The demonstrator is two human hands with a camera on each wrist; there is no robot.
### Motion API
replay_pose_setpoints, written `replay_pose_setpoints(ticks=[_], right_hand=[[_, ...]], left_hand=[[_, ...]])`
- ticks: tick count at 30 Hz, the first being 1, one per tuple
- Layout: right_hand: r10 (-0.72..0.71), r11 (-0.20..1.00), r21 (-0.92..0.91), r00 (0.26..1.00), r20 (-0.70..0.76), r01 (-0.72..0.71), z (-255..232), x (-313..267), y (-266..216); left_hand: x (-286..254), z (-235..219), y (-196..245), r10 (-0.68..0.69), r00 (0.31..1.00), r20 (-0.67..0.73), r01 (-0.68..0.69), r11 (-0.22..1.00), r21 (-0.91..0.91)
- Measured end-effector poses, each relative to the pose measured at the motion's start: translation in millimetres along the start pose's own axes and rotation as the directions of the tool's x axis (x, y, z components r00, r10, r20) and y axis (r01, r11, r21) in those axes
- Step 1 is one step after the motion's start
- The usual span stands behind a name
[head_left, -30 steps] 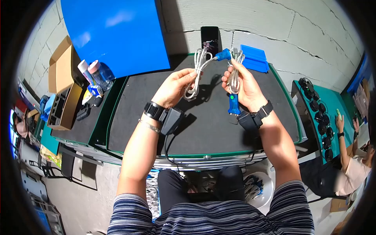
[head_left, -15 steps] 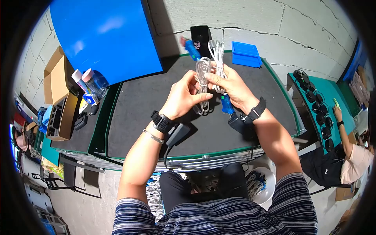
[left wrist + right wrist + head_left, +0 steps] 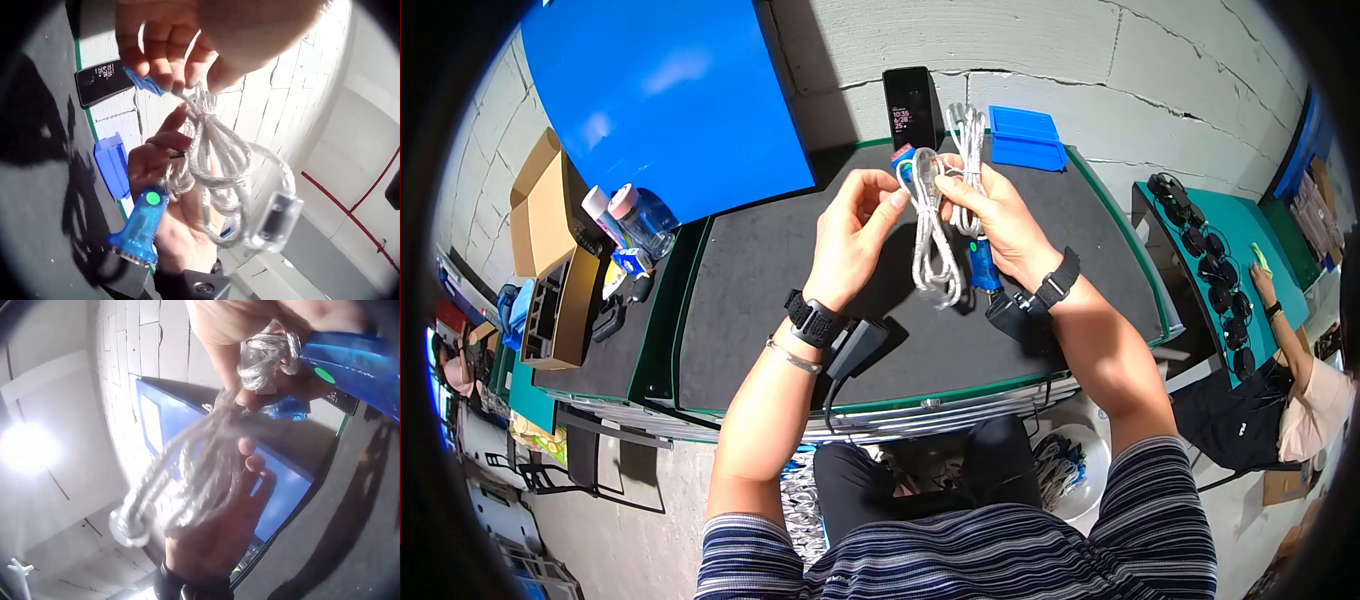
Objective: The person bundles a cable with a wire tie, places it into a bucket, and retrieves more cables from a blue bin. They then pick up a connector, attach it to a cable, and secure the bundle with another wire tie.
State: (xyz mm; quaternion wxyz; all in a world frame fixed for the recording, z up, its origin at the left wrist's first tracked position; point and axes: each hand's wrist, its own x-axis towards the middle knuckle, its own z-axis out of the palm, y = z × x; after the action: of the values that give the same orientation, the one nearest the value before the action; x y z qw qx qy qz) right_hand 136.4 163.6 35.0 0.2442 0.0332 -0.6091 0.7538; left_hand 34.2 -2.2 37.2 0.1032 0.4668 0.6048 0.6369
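Note:
Two bundles of clear, silvery serial cable are up over the dark mat. My right hand [image 3: 1010,225] holds both: its thumb presses the nearer coil [image 3: 935,245] at its tie, and the farther coil [image 3: 967,140] lies in its grip. From that hand a blue connector [image 3: 983,265] with a green dot hangs down. A second blue connector [image 3: 142,81] shows behind the left fingers in the left wrist view. There, a clear-capped plug [image 3: 276,222] dangles from the cable. My left hand [image 3: 850,240] is just left of the nearer coil, fingers loosely bent, thumb tip close to it.
A phone [image 3: 910,108] leans on the wall beside a blue plastic case [image 3: 1027,138]. Bottles [image 3: 642,215] and an open cardboard box [image 3: 560,300] stand left. Below right, a white bucket [image 3: 1097,480] holds cables. Another person works at the right-hand table [image 3: 1290,275].
My hands came together from apart. The left hand gripped the nearer coil earlier; now it is off to the left of it, and the right thumb holds that coil.

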Motion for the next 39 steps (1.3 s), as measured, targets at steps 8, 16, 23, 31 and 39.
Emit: replay_pose_setpoints(ticks=[8,16,23,31,39], right_hand=[[-0.018,1.000,0.006,1.000,0.000,0.018,2.8,-2.8,-3.5],[-0.018,0.998,-0.053,1.000,0.021,0.019,1.3,-1.6,-1.0],[0.005,0.999,-0.043,0.998,0.065,-0.003,2.2,-1.6,-2.3],[0.046,0.999,0.005,0.986,0.161,-0.047,4.1,-3.1,-8.7],[0.051,0.999,-0.008,0.988,0.143,-0.050,3.3,-2.7,-3.0]], left_hand=[[-1.8,1.5,5.9,0.156,0.986,0.059,-0.166,0.889,0.426],[-0.1,-0.5,-6.3,0.047,0.996,0.075,-0.068,0.952,0.300],[0.1,0.2,-6.2,-0.060,0.994,0.094,0.058,0.998,0.028],[-1.3,3.3,-8.3,0.057,0.997,0.061,-0.064,0.989,0.133],[-3.2,3.8,-0.8,0.230,0.972,0.045,-0.232,0.915,0.329]])
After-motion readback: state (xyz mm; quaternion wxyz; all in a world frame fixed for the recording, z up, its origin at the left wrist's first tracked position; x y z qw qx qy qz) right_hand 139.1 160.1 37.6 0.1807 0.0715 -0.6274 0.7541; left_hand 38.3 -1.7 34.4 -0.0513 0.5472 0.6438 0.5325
